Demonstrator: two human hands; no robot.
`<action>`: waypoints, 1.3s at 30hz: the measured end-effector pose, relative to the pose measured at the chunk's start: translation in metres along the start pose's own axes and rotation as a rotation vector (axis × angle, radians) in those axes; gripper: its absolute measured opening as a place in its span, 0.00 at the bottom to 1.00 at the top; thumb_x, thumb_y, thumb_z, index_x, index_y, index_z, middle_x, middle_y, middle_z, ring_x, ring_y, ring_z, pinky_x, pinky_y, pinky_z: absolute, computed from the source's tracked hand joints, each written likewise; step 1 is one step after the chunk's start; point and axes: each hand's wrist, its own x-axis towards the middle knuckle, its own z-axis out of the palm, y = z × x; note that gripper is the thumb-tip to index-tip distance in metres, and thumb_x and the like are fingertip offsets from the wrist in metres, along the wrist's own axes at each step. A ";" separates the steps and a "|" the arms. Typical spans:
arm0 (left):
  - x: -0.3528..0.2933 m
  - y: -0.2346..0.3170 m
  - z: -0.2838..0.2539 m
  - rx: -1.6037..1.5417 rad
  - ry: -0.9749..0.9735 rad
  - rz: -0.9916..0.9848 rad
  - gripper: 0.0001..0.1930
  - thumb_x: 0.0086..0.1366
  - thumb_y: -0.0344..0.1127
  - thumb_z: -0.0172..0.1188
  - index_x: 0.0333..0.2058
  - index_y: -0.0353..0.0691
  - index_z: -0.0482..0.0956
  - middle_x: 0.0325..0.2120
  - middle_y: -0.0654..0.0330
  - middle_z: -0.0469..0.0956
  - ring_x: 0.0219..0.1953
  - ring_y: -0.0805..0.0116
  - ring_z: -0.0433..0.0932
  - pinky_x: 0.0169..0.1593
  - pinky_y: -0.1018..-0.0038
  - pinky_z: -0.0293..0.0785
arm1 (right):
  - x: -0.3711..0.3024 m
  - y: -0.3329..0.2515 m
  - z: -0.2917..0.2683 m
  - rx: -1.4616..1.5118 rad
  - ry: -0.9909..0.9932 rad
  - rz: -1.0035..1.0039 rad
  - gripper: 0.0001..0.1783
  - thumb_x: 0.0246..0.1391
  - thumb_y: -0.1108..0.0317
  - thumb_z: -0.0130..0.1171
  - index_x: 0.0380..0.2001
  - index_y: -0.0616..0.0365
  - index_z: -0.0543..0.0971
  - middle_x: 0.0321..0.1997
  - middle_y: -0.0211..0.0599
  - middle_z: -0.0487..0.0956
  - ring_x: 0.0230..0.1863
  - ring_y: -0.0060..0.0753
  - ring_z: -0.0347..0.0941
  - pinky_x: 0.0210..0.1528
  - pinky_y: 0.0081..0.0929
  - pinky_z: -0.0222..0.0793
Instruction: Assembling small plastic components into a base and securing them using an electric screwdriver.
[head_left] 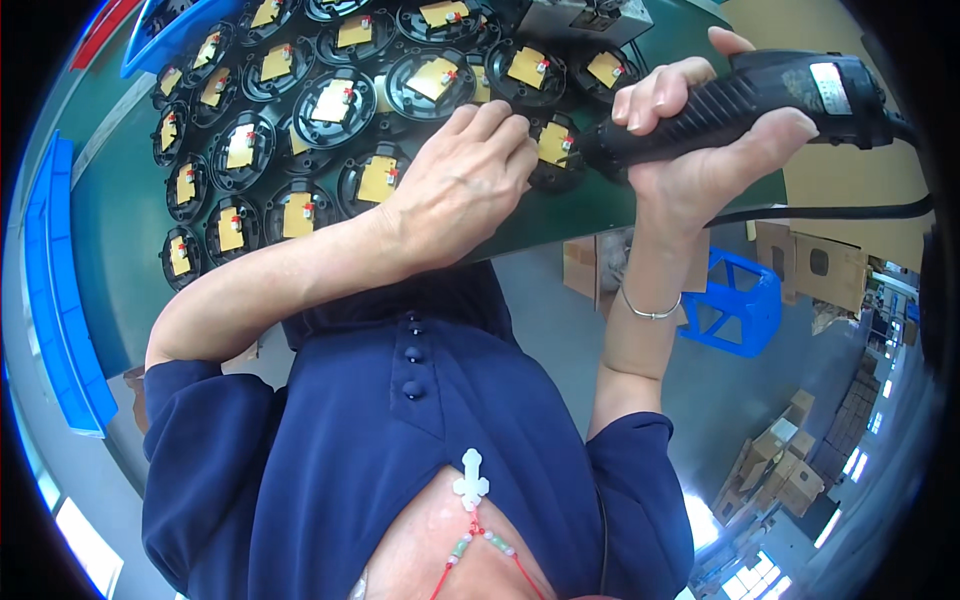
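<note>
My right hand [690, 120] is wrapped round the ribbed black body of an electric screwdriver [740, 100], held nearly level with its tip pointing left. That tip meets the right side of a round black housing [556, 172] carrying a yellow plate [553, 143] and a small red-and-white connector. On the housing's left side, my left hand [465, 175] is closed, fingers curled down and bunched together. Its fingertips are hidden, so whatever they grip cannot be made out. Several similar round black housings [335, 108] with yellow plates fill the bench beside and beyond my left hand.
The green bench [110, 240] has its front edge close to my body. A black cable [820, 212] trails from the screwdriver's side. A blue bin [165, 40] stands at the far left, a grey metal box [590, 18] at the back. A blue stool [745, 310] and cardboard boxes [780, 455] are on the floor at right.
</note>
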 end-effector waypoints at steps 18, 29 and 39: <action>0.009 0.007 0.010 0.030 -0.019 -0.010 0.19 0.54 0.37 0.67 0.43 0.37 0.76 0.46 0.52 0.69 0.53 0.55 0.68 0.55 0.63 0.66 | -0.006 0.016 0.006 -0.087 -0.111 0.078 0.50 0.46 0.17 0.45 0.47 0.56 0.68 0.19 0.32 0.70 0.17 0.28 0.66 0.25 0.29 0.66; 0.020 0.004 0.013 0.017 0.005 0.035 0.13 0.55 0.42 0.65 0.33 0.39 0.81 0.39 0.56 0.69 0.47 0.60 0.68 0.48 0.67 0.66 | -0.002 0.002 0.012 -0.165 -0.305 0.134 0.55 0.40 0.15 0.49 0.50 0.58 0.69 0.18 0.31 0.68 0.15 0.26 0.65 0.19 0.25 0.63; -0.001 0.015 -0.002 -0.086 0.123 -0.039 0.19 0.54 0.35 0.67 0.45 0.39 0.78 0.48 0.52 0.69 0.53 0.53 0.68 0.54 0.63 0.67 | 0.116 -0.012 0.012 -0.319 0.276 -0.545 0.40 0.56 0.27 0.45 0.46 0.58 0.66 0.15 0.40 0.69 0.13 0.36 0.64 0.19 0.36 0.69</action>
